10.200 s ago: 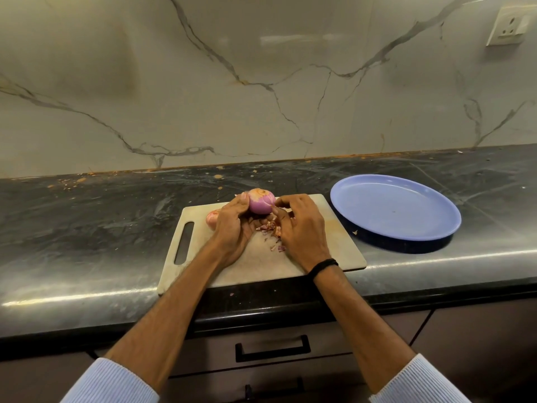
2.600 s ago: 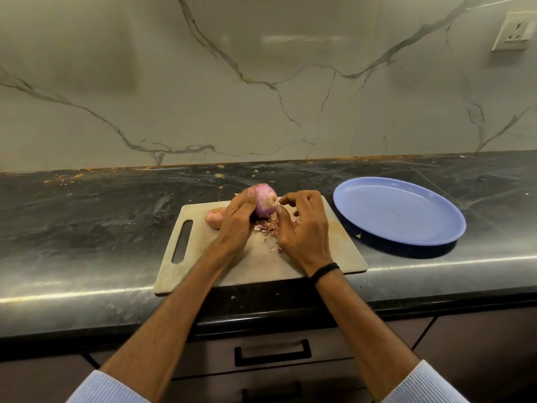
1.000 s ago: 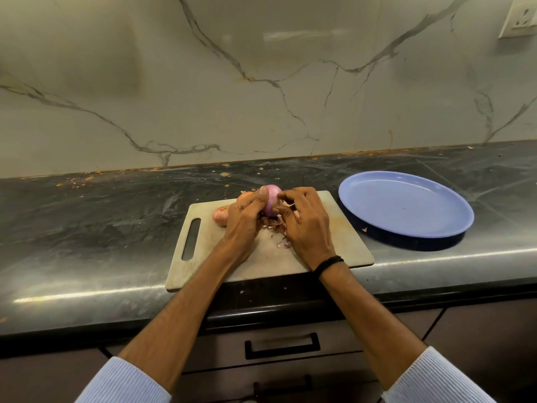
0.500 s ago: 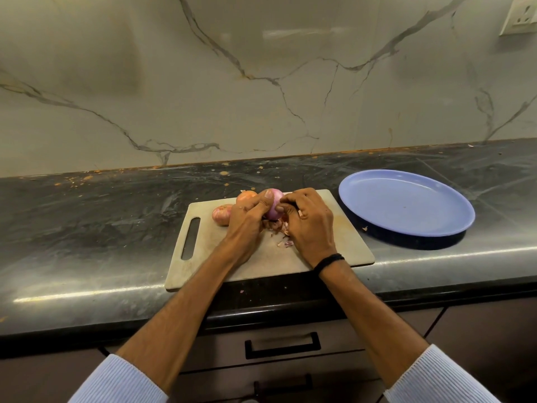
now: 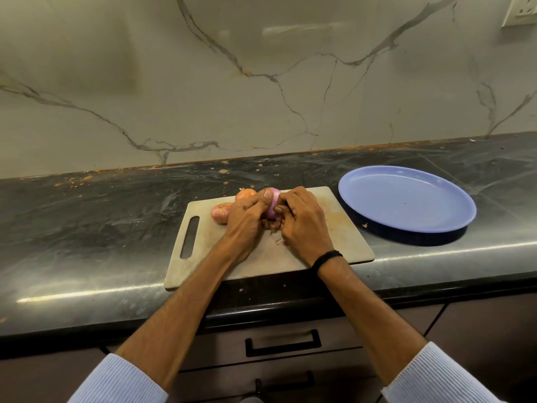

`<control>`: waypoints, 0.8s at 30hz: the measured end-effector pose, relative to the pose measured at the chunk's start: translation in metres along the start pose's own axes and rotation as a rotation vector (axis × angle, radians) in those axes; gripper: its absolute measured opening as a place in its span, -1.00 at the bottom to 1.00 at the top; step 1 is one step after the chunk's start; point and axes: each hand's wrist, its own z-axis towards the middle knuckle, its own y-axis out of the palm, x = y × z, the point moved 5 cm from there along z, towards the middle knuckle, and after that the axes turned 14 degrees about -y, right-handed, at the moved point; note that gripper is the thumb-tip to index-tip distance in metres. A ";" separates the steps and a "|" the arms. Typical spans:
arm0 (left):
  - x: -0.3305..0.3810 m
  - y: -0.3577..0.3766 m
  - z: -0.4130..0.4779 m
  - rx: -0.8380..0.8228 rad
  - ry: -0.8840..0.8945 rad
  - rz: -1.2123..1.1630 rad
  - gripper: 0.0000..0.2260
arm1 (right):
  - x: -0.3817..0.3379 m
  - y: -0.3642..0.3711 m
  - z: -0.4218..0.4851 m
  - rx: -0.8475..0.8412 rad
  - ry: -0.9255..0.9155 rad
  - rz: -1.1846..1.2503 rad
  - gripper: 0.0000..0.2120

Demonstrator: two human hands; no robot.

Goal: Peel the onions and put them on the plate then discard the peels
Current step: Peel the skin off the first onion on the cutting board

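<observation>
A partly peeled purple onion [image 5: 273,205] is gripped between both hands just above the beige cutting board [image 5: 343,239]. My left hand [image 5: 247,218] wraps its left side with the thumb on top. My right hand [image 5: 302,222] presses against its right side, fingers curled onto the skin. Two unpeeled orange-pink onions [image 5: 221,212] [image 5: 244,195] lie on the board behind my left hand. Small purple peel scraps [image 5: 278,241] lie under the hands. The blue plate [image 5: 406,199] stands to the right with no onion on it.
The board and plate sit on a dark stone countertop [image 5: 101,228] against a marble wall. A peel flake [image 5: 365,225] lies by the plate's rim. Drawers with black handles [image 5: 283,343] are below the counter edge. A wall socket [image 5: 521,10] is at the top right.
Both hands have closed in tighter around the onion and lowered it slightly toward the board. My left hand has shifted right, so both unpeeled onions show behind it.
</observation>
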 end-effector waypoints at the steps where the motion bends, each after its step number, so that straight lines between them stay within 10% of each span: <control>1: -0.001 0.000 0.001 0.003 0.001 -0.010 -0.71 | -0.001 0.000 0.000 -0.002 0.001 -0.001 -0.71; 24: 0.009 0.005 -0.009 -0.028 -0.020 -0.104 -0.72 | 0.010 -0.005 -0.001 0.122 0.088 0.081 -0.96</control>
